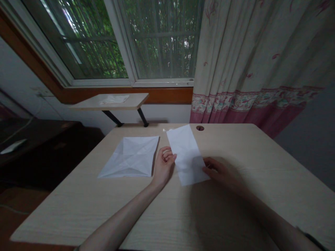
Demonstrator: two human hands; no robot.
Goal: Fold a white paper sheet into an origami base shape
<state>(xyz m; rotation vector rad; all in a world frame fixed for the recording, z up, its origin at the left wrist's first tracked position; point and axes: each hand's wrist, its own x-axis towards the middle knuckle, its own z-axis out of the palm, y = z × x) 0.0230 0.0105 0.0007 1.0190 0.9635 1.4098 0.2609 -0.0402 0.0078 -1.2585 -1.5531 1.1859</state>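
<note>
Pinching white rectangular paper [185, 153] by opposite long edges in left-hand grip [164, 165] and right-hand grip [217, 171], over worktop [159, 216], beside creased paper sheet [133, 157].

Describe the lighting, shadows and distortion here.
Head view: dim overall, brightest patches in the window; head view: a soft shadow darkens the table around the right hand, and the white sheet is greyer towards its lower end; head view: apparent wide-angle stretch towards the edges.
</note>
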